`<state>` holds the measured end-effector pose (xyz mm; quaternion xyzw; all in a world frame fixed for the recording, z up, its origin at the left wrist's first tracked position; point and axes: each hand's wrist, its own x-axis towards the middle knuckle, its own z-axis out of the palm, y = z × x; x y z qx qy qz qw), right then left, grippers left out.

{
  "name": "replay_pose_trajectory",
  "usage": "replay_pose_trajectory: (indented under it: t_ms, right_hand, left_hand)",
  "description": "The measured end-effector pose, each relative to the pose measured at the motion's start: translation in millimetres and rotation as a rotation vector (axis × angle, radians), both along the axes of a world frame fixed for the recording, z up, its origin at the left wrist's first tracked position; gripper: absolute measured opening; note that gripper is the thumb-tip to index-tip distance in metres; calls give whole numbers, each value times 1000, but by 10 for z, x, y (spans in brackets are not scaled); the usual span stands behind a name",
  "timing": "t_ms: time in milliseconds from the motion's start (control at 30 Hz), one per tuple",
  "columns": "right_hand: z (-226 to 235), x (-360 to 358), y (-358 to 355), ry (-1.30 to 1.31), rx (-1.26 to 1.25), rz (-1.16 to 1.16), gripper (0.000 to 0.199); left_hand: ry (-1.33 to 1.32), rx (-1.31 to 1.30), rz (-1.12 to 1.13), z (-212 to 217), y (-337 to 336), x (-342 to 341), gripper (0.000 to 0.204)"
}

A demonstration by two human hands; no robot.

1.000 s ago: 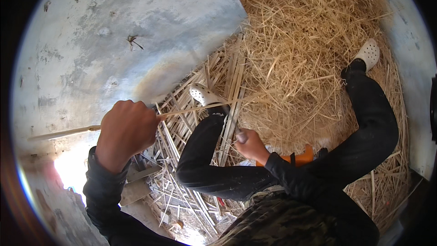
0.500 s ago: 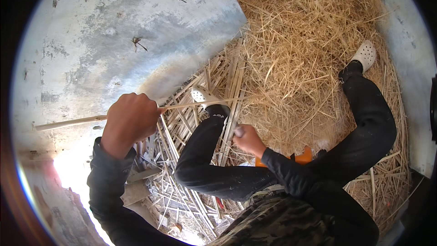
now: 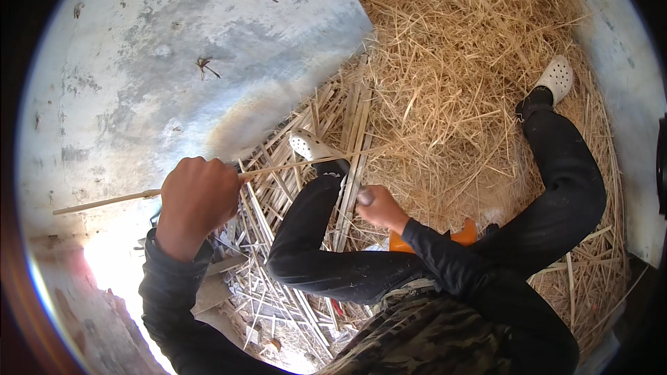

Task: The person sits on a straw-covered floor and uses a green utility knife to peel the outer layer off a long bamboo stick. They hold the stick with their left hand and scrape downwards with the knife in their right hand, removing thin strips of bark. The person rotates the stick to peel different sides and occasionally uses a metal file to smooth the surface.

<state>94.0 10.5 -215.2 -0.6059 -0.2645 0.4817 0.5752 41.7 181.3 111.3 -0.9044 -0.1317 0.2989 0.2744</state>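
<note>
Head view showed the left hand (image 3: pixel 200 194) in a closed grip around a long pale strip (image 3: pixel 288 167), the back of the fist turned up and the fingers mostly hidden. One length of the strip stuck out leftward in front of the scuffed wall (image 3: pixel 118 97); the other ran across above the left shoe (image 3: pixel 306 144) to the edge of the straw heap (image 3: pixel 479 62), where its tip was hard to pick out. Compared with half a second before, the fist and the strip's left end had dipped a little, while the right hand (image 3: pixel 382 208) had barely shifted. That one held a rounded grey handle (image 3: pixel 365 196) in a tight grip; what the handle belonged to could not be told. It was near the orange object (image 3: pixel 465 231), below the strip and apart from it. Judging by this small change, the strip was being handled, not put down with the loose slats (image 3: pixel 358 121).
</note>
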Motion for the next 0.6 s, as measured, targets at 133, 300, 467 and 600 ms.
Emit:
replay_pose_trajectory:
  t_ms: [133,300,467,600]
  right_hand:
    - [-1166,42,-333,42,-263,-89,8]
    - [-595,84,-220,102,-239,-38,19]
    - [-474,-34,-211,-160,-137,-22,20]
    - [-2282,27,-637,-3,-347,-254,19]
  left_hand:
    - [75,40,135,-14,-21,-55,30]
    - [-23,64,-15,-60,2,-150,29]
    - [-96,43,-103,-87,-38,-185,29]
    - [-50,75,-75,-33,-11,-135,28]
